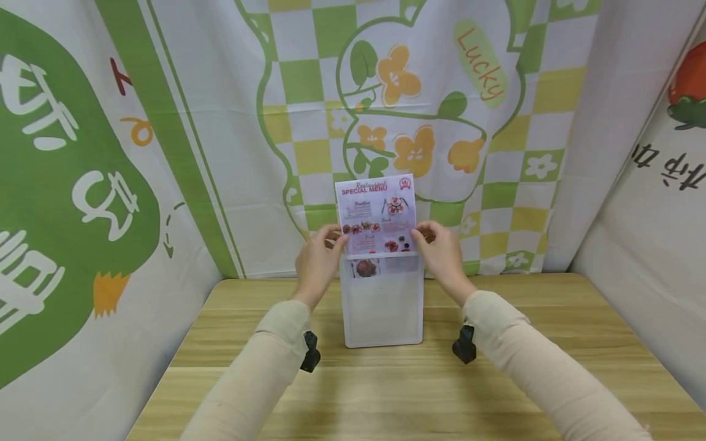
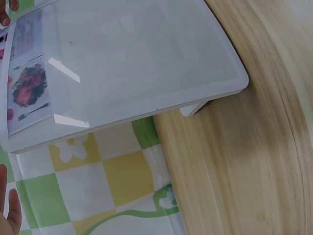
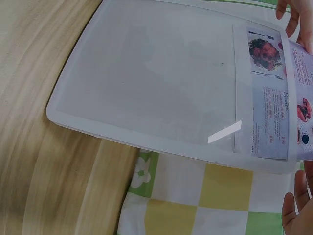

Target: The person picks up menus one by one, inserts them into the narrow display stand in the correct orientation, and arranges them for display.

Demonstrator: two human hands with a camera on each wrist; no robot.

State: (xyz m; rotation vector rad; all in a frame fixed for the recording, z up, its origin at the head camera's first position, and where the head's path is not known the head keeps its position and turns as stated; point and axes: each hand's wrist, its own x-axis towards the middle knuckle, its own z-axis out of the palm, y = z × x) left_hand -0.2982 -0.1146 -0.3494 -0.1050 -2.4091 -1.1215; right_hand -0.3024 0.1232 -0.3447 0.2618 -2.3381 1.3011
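Observation:
A frosted clear sign holder (image 1: pixel 382 306) stands upright on the wooden table (image 1: pixel 386 392). A pink "Special Menu" sheet (image 1: pixel 377 213) sticks out of its top slot, its lower part inside the holder. My left hand (image 1: pixel 336 241) pinches the sheet's left edge and my right hand (image 1: pixel 421 236) pinches its right edge, both just above the holder's rim. In the left wrist view the holder (image 2: pixel 132 63) shows the sheet's bottom (image 2: pixel 27 90) behind its face. In the right wrist view the sheet (image 3: pixel 269 103) sits in the holder (image 3: pixel 156 83), with fingertips (image 3: pixel 296 203) beside it.
Patterned green, yellow and white cloth (image 1: pixel 419 122) hangs close behind the holder and along both sides. The table's back edge lies right behind the holder. Black wrist cameras (image 1: pixel 310 352) hang under both forearms. Bare tabletop lies in front of the holder.

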